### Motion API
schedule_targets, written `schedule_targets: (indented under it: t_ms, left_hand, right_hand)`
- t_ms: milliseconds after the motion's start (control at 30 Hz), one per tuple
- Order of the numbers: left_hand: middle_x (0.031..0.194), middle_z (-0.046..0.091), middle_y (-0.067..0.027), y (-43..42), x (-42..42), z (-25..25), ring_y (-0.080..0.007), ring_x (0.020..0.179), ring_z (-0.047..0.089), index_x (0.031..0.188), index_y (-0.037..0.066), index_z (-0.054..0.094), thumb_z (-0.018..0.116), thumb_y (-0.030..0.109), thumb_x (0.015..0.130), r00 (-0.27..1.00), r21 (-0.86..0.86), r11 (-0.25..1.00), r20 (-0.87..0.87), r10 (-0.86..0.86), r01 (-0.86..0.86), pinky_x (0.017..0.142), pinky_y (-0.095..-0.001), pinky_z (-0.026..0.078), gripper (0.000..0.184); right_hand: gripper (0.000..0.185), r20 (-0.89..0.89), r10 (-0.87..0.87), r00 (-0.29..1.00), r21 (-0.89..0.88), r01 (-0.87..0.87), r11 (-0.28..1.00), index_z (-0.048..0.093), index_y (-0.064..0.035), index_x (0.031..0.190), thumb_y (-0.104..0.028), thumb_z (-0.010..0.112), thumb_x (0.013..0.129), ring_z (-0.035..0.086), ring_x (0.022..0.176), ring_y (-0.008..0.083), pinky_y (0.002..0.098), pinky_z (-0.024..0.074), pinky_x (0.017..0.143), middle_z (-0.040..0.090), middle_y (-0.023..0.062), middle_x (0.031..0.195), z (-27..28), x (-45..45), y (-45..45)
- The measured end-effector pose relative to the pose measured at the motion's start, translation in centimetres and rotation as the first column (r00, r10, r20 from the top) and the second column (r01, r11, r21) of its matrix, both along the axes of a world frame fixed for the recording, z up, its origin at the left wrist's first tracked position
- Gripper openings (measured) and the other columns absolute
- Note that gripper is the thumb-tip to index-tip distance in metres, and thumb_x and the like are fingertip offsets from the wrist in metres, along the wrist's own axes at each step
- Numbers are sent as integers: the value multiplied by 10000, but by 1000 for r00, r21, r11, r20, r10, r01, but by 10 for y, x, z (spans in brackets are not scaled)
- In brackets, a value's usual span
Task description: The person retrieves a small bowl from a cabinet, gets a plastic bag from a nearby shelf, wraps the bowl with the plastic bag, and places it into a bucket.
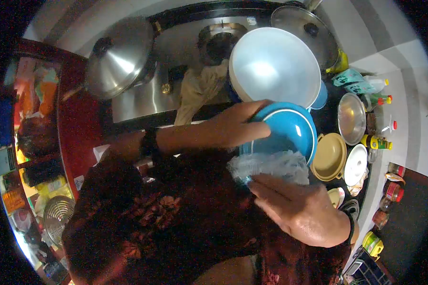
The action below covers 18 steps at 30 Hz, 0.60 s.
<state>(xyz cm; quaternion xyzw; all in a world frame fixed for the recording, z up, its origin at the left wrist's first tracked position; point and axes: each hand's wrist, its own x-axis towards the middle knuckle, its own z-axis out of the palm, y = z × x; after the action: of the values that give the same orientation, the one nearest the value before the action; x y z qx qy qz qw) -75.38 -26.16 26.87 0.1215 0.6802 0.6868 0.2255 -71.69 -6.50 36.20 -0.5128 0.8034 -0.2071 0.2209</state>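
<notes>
My left hand (242, 127) grips the far-left edge of a blue bowl (295, 126), which is tilted in front of my body. A pale ring runs round the bowl. Below it, crumpled clear plastic (283, 165) lies against the bowl's near side. My right hand (299, 211) is closed on that plastic, with its fingertips partly hidden. Just beyond the bowl stands a large white basin (276, 61), its inside bright with reflected light.
A lidded steel wok (121, 59) and a brown cloth (202, 88) are on the stove at left. A glass-lidded pan (297, 31) sits at the back. Along the right are a steel bowl (352, 116), a tan dish (329, 159), a white bowl (355, 166) and several bottles.
</notes>
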Motion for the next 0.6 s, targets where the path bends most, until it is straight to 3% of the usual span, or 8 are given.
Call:
schedule_targets:
  t_ms: [33,167,200,267,367,467,533,600]
  left_hand:
    - [1047,556,-110,1,-1,-1,-169,967,512,1178,16,441,515,143,774,999,20,999,21,-43,43,858,-318,393,429]
    - [1016,570,-107,9,-5,-20,-162,918,532,1156,21,460,532,177,790,997,73,994,-1,-81,80,820,-309,412,404]
    - [996,573,-106,12,-6,-29,-161,892,538,1150,25,465,538,193,795,995,127,989,-77,-67,76,794,-305,421,399]
    - [977,577,-105,12,-7,-28,-160,866,545,1145,28,469,545,208,800,988,184,981,-152,-36,64,767,-301,430,396]
    - [916,572,-90,6,-6,-21,-149,819,542,1147,28,467,523,145,759,996,105,991,41,-83,79,727,-294,434,409]
    - [912,572,-91,3,-4,-10,-150,820,541,1148,31,468,499,120,736,997,68,996,57,-56,52,728,-292,435,422]
    - [922,572,-93,1,-4,-9,-152,829,541,1156,32,464,494,117,735,996,64,996,60,-61,57,736,-292,434,431]
    - [932,572,-95,0,-2,-8,-153,837,542,1164,33,460,489,115,733,995,60,996,65,-72,68,743,-291,434,439]
  right_hand:
    - [239,-129,-3,992,-25,-1,1000,606,-17,943,-39,576,707,615,756,228,295,517,576,558,129,1000,-1,-3,-5]
    - [232,-177,-184,967,-87,171,982,607,-64,917,-35,580,689,584,727,208,282,498,527,529,61,879,-11,-25,-26]
    - [182,-277,-122,953,-89,101,991,589,-59,869,-34,594,688,583,729,229,299,490,531,532,77,896,-15,-34,-23]
    - [193,-242,-239,940,-114,217,970,564,-53,855,-38,621,671,575,725,261,337,479,556,531,89,885,-15,-39,-22]
    - [244,-358,-272,893,-82,260,962,540,-47,874,-25,634,650,558,699,288,370,463,581,536,97,854,-20,-44,-13]
    - [264,-489,-313,814,-28,345,938,512,-40,891,14,604,650,539,664,301,369,458,599,530,112,837,-29,-47,-2]
    - [250,-376,-388,842,-115,373,921,495,-33,896,54,541,666,531,624,236,319,447,573,522,90,792,-27,-51,7]
    - [192,11,-656,755,-204,644,737,506,-18,889,8,493,699,546,679,265,328,439,553,511,88,715,-19,-53,13]
